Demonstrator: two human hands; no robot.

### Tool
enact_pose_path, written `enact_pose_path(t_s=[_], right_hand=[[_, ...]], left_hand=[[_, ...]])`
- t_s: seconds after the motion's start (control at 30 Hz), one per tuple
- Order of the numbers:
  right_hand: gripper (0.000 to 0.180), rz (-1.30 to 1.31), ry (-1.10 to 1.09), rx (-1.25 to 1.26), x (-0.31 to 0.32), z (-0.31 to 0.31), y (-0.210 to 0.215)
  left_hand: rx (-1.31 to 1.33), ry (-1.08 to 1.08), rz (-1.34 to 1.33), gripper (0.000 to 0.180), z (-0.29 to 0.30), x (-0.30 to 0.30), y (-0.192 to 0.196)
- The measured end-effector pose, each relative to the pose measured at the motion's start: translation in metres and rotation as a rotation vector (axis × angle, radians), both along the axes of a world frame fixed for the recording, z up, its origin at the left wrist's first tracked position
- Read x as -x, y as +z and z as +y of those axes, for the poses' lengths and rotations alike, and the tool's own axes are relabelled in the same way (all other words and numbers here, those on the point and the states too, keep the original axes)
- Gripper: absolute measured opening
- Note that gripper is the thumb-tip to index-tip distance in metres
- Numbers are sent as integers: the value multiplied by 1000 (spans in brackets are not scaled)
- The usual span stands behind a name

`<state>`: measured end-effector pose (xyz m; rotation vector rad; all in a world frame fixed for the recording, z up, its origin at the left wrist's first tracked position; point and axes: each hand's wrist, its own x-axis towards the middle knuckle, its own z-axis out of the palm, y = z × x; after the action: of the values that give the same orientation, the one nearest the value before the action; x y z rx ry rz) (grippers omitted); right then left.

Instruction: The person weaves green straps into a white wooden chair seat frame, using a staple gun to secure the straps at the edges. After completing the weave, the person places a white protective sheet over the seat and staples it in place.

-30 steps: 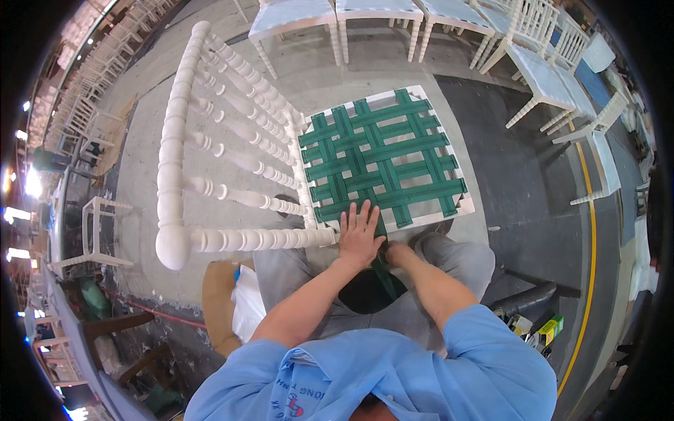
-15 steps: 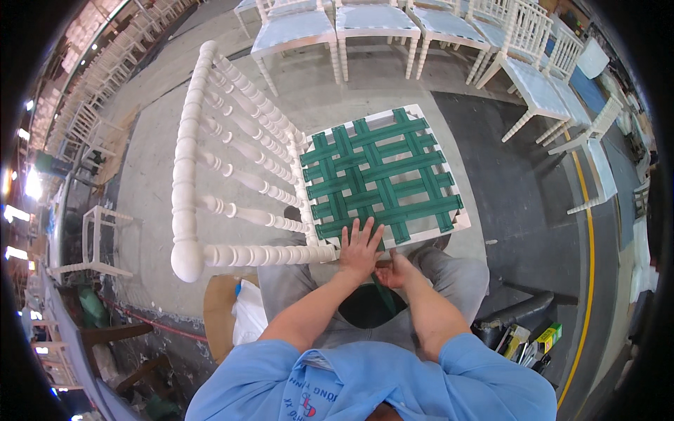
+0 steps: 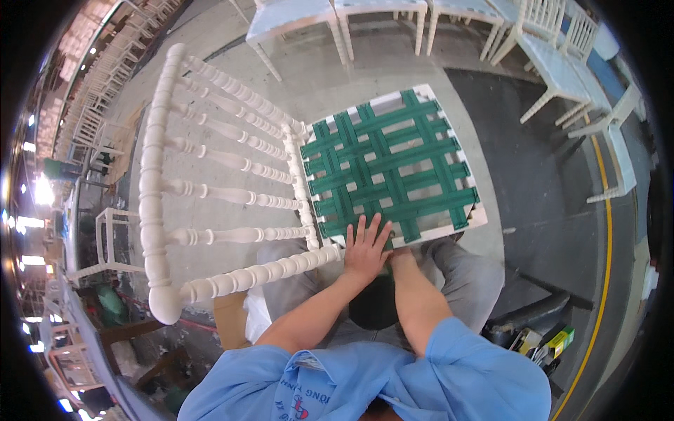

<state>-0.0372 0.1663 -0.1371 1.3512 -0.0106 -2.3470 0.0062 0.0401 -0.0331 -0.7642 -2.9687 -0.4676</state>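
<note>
A white chair frame with a turned spindle back [image 3: 239, 163] lies before me, its seat frame [image 3: 449, 229] facing up. Woven green webbing straps [image 3: 414, 163] cross the seat, with gaps between them. My left hand [image 3: 366, 252] lies spread and flat at the near edge of the seat, its fingertips on the webbing. Close beside it, my right hand [image 3: 401, 257] reaches to the same edge. Its fingers are hidden at the rim and behind the left hand, so any grip cannot be made out. A dark round thing [image 3: 373, 305] shows between my legs.
White chairs with pale seats [image 3: 291, 19] stand in a row at the far side and curve round to the right [image 3: 554, 74]. A bare chair frame [image 3: 105, 242] stands at left. Beside my right leg is a dark holder with small items [image 3: 537, 344].
The chair appears larger and shifted in view, its back lower at left. My right hand has moved up to the seat edge; the green strap end hanging below it is now mostly hidden.
</note>
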Motion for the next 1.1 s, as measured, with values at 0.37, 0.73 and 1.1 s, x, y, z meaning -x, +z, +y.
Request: enact_pose_path(t_s=[0.37, 0.73, 1.1], right_hand=[[51, 40, 50, -61, 32, 1, -58], [53, 21, 68, -108, 36, 20, -118], [56, -1, 56, -151, 37, 30, -156]], left_hand=[[-955, 993, -1559, 30, 2, -42, -23], [-1803, 1475, -1973, 33, 30, 18, -120], [-1879, 1279, -1847, 28, -17, 45, -109]])
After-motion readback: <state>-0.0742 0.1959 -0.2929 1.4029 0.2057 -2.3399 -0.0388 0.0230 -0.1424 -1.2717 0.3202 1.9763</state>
